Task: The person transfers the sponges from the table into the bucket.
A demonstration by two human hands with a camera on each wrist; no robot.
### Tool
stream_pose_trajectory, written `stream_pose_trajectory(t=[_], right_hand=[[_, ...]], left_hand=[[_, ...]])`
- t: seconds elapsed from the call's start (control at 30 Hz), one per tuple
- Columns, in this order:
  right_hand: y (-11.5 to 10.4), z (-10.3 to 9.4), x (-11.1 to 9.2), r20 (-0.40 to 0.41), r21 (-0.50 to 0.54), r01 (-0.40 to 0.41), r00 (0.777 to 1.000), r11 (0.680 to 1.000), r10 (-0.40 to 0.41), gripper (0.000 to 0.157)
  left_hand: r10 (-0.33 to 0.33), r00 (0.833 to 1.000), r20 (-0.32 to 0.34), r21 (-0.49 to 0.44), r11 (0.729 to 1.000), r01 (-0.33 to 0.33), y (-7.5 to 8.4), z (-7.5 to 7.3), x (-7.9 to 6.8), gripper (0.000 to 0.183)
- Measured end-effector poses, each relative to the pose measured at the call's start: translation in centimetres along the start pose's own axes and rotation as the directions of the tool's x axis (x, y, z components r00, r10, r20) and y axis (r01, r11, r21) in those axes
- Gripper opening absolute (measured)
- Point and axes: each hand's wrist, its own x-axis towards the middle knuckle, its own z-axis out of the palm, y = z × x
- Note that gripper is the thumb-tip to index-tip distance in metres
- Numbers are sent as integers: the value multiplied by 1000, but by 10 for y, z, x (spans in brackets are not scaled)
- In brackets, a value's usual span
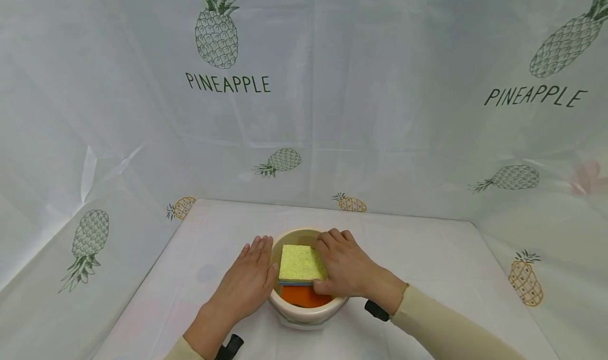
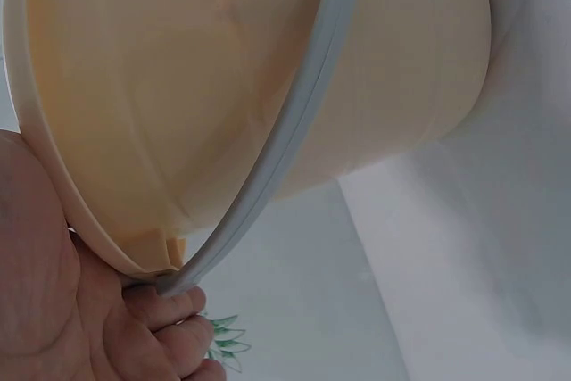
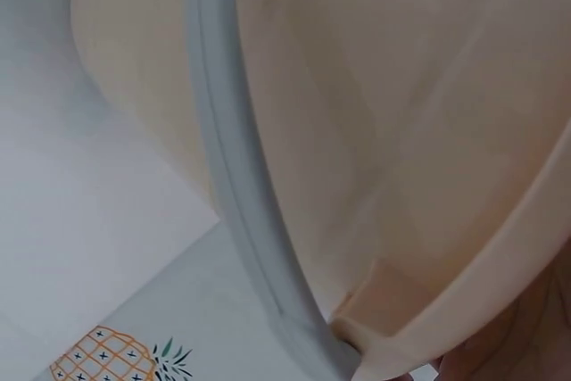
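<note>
A cream bucket (image 1: pixel 307 315) with a grey handle (image 2: pixel 294 122) stands in front of me. Inside it lies a yellow sponge (image 1: pixel 299 262) with a blue underside, above an orange item (image 1: pixel 304 296) that is partly covered. My right hand (image 1: pixel 349 265) reaches over the right rim and holds the sponge at its right side, thumb at the front corner; its other fingertips are partly hidden. Against the left rim rests my left hand (image 1: pixel 247 281), fingers extended and pointing away. In the left wrist view, its fingertips lie beside the handle's joint.
A white cloth-covered table (image 1: pixel 418 254) lies under the bucket. Behind and at the sides hangs a pale sheet (image 1: pixel 380 112) printed with pineapples. Dark wrist straps (image 1: pixel 377 310) show below the hands.
</note>
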Motion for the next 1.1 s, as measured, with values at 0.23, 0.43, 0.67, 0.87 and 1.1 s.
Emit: stream_pose_trajectory(t=[0.23,0.43,0.67,0.87,1.1], right_hand=[[1,2,-1,11,-12,5,1000,1000,-5,64],[2,2,-2,1,-19,11,1000,1000,-11,65],[5,4,-3,-10,-8,7,1000,1000,-7,73],[5,4,-8,-88,-35,-9,996,999,6,67],[11,11,-22,-236,21,-95,967,995,97,54]], left_hand=[[5,1000,-9,-11,1000,-5,0,1,0,61],[3,1000,-5,-6,1000,-3,1,1,0,61],[1,1000,3,4,1000,-1,1,0,2,62],[6,1000,6,8,1000,-6,0,0,3,63],[0,1000,-6,-3,1000,0,-3,0,1,63]])
